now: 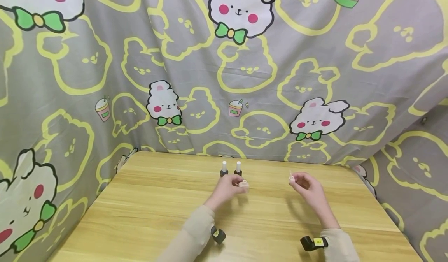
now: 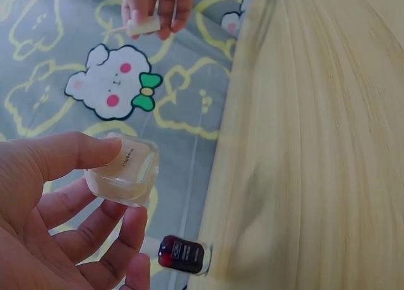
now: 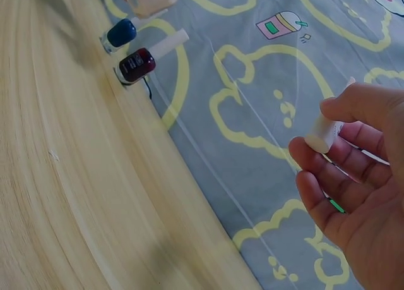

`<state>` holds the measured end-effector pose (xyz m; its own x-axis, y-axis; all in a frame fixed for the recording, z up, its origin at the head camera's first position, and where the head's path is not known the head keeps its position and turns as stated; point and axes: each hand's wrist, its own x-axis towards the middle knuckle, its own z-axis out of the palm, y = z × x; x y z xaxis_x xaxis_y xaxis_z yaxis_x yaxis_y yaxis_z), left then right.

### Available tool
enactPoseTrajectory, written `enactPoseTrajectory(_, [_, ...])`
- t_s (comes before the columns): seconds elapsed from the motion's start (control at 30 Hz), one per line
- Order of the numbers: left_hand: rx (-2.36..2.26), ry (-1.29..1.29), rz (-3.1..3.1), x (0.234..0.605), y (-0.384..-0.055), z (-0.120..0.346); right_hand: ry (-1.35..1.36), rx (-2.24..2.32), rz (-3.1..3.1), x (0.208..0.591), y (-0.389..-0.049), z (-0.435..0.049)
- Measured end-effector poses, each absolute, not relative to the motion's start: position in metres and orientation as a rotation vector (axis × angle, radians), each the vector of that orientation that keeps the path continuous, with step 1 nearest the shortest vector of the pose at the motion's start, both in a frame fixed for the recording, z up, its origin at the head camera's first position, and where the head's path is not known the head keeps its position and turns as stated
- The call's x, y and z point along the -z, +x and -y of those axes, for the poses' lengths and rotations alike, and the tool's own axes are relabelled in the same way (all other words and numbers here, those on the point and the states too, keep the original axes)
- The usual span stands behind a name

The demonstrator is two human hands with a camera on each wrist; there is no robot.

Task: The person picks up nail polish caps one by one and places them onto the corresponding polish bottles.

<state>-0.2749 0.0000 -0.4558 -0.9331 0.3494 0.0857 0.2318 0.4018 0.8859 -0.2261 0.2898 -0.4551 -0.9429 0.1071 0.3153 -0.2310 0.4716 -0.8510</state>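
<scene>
My left hand (image 1: 225, 190) grips a small clear nail polish bottle (image 2: 129, 173) with pale cream polish, held above the table between thumb and fingers. Its neck is uncapped in the head view. Well to the right, my right hand (image 1: 310, 190) pinches the white nail polish cap (image 3: 324, 133); a thin brush (image 2: 116, 31) sticks out of it in the left wrist view. Just beyond my left hand stand two capped bottles, a dark blue nail polish (image 3: 121, 33) and a dark red nail polish (image 3: 137, 65). Cap and bottle are apart.
The wooden table (image 1: 147, 215) ends at a grey curtain (image 1: 196, 71) printed with rabbits, which hangs behind it and along both sides. Each wrist carries a black camera, one (image 1: 218, 234) on the left and another (image 1: 311, 243) on the right.
</scene>
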Motion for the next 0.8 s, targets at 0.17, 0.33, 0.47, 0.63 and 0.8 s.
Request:
enactPoseTrajectory(0.17, [-1.577, 0.531, -2.525, 0.454, -0.274, -0.008, 0.125, -1.444, 2.398, 0.454, -0.225, -0.287])
enactPoseTrajectory(0.33, [-1.592, 0.552, -2.521, 0.452, -0.274, -0.014, 0.185, -1.454, 2.388, 0.453, -0.225, -0.284])
enactPoseTrajectory(0.47, [-1.615, 0.548, -2.513, 0.452, -0.274, -0.019, 0.228, -1.459, 2.381, 0.453, -0.225, -0.281])
enactPoseTrajectory(0.63, [-1.636, 0.551, -2.495, 0.452, -0.273, -0.023, 0.257, -1.463, 2.366, 0.451, -0.224, -0.277])
enactPoseTrajectory(0.8, [-1.630, 0.558, -2.481, 0.452, -0.272, -0.025, 0.304, -1.455, 2.354, 0.449, -0.225, -0.271])
